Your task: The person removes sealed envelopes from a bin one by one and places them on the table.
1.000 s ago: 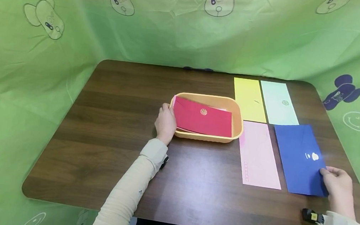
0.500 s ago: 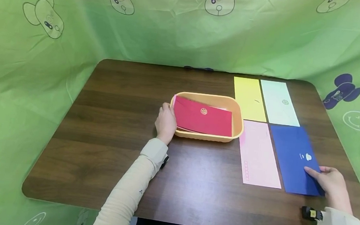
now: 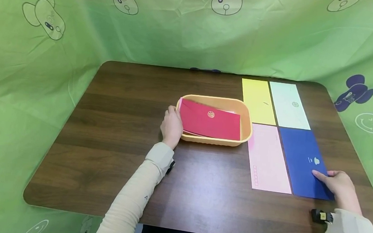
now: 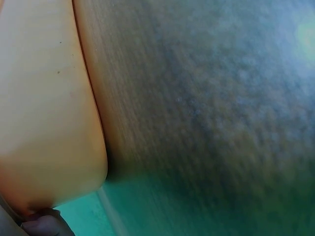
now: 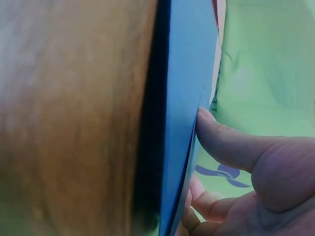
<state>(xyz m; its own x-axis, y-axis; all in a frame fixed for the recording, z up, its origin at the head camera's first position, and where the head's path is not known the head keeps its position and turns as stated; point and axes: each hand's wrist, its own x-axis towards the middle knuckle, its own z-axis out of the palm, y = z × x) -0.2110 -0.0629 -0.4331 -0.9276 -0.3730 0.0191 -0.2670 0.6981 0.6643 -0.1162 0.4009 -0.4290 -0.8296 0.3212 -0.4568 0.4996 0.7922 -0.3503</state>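
A deep blue, rectangular envelope (image 3: 303, 152), smooth-faced and printed with a small white logo and tiny lettering, is pinched at its right edge by the right hand (image 3: 339, 185), the thumb laid on top. It is placed at the right of the tabletop (image 3: 115, 136), just beside a pink envelope (image 3: 269, 157) and nearer than a mint one. A yellow-orange basket (image 3: 212, 141), in which a gold-stamped red envelope (image 3: 212, 127) is held, is gripped at its left end by the left hand (image 3: 171, 128)
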